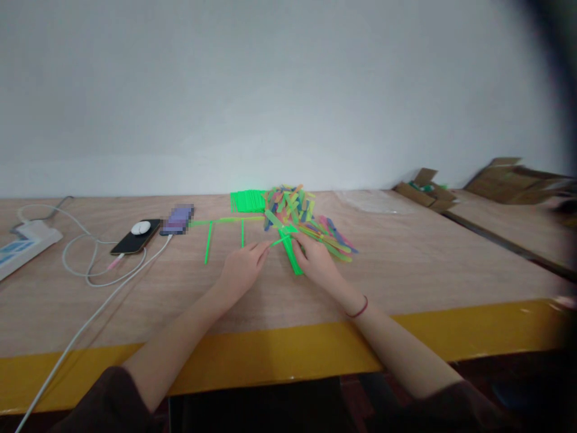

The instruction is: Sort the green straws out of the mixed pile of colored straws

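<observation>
Between my two hands a thin green strip (278, 241) runs at a slant. My left hand (246, 267) pinches its left end, fingers closed. At its other end my right hand (315, 258) has its fingers closed on the strip, above a bundle of green strips (293, 258) lying on the table. Behind the hands is a heap of short coloured pieces (291, 204), with long coloured strips (331, 237) fanned out to its right. A stack of green strips (247, 201) lies by the wall. Two single green strips, one of them (208, 243), lie left of my hands.
On the left of the wooden table (406, 264) are a black phone (130, 240) with a white round object (140, 228), a second phone (178, 219), white cables and a power strip (27, 246). Cardboard boxes (509, 180) and a clear plastic sheet (374, 201) are at the back right.
</observation>
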`<state>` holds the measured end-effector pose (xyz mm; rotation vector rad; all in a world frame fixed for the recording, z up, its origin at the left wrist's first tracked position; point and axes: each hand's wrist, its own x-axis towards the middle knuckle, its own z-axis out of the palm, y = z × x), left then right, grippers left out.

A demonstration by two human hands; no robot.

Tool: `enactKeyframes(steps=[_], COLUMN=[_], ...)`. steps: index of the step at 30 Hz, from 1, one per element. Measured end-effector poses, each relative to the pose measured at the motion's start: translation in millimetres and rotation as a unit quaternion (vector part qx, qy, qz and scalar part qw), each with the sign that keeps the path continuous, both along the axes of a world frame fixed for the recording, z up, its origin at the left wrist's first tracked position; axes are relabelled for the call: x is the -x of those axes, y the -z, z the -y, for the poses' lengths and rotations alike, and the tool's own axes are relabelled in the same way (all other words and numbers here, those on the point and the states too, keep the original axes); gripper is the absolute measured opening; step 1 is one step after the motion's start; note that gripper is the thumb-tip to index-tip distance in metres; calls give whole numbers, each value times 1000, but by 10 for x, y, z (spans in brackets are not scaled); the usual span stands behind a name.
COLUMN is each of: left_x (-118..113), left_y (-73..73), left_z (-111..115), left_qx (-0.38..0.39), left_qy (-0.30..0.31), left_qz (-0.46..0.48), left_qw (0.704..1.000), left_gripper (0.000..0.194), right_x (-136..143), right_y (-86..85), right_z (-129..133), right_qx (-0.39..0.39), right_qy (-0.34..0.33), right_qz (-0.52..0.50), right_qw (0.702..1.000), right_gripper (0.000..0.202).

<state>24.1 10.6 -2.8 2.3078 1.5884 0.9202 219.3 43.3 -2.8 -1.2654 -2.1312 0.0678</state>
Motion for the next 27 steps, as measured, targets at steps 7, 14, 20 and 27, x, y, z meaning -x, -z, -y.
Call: enactKeyframes(steps=[7,14,20,27], left_x=[-9,-16,15,30], left_y=[-6,-46,-61,-33], left_z=[20,60,58,27], left_qx=[11,5,7,-7], left_qy=[-27,-30,-36,-4], left_qz=[-20,-49,-107,-22], left_qw=[999,998,994,1000], left_gripper=[33,34,36,31], right_x=[-5,-11,-37,-27], right_y=[23,27,52,18], right_z=[28,76,76,90], right_qx=[-29,-48,-56,-41], right_qy=[4,12,17,-11], right_qz=[50,98,141,80], right_qw=[998,994,988,996], right_gripper=[31,34,38,35])
